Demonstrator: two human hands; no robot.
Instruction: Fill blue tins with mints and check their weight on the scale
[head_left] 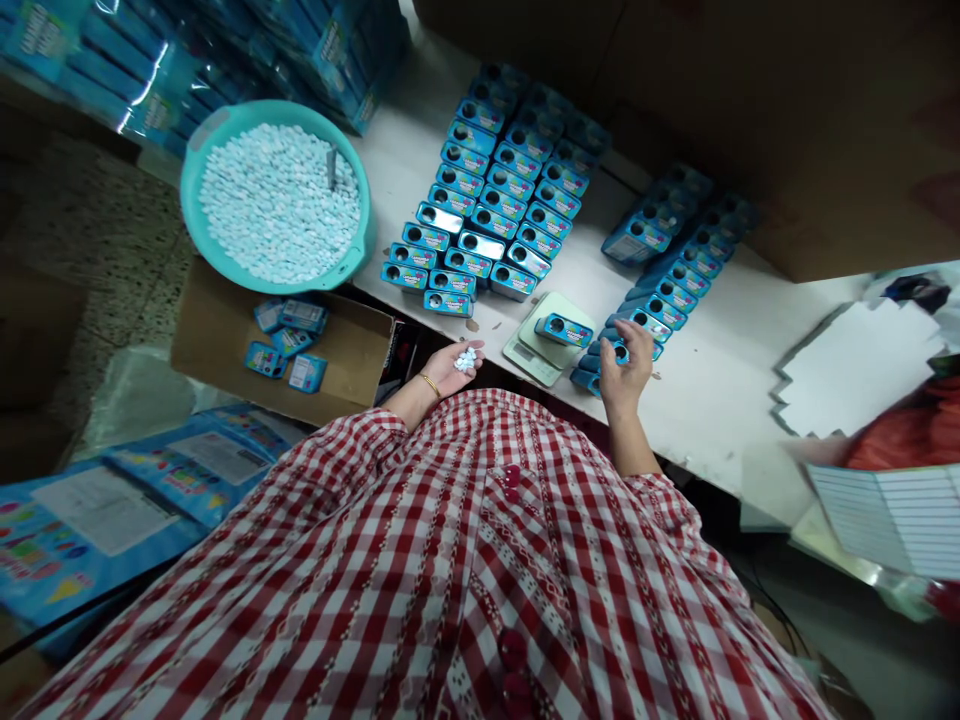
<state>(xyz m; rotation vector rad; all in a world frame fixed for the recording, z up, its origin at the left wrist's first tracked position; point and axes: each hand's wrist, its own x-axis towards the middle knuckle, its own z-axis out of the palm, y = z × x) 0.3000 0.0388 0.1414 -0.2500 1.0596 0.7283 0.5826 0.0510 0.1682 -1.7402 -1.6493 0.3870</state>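
My left hand [453, 370] is cupped palm up near the table's front edge, holding a small heap of pale candies [466, 359]. My right hand [628, 372] hovers over the near end of a row of blue tins [660, 310], its thumb and fingers apart and partly covering the closest ones. Between the hands, a blue tin [567, 330] with a round hole in its top rests on a pale weighing scale [526, 352]. Left of these, a turquoise basin [196, 205] is filled with the same kind of candies, with a grey scoop-like handle [331, 168] sticking out.
Several rows of tins [484, 190] stand on the white table [720, 400]. An open carton [352, 360] below the basin holds several tins. Wrapped blue packs [247, 50] are stacked at the back left. White card sheets [855, 370] lie at the right.
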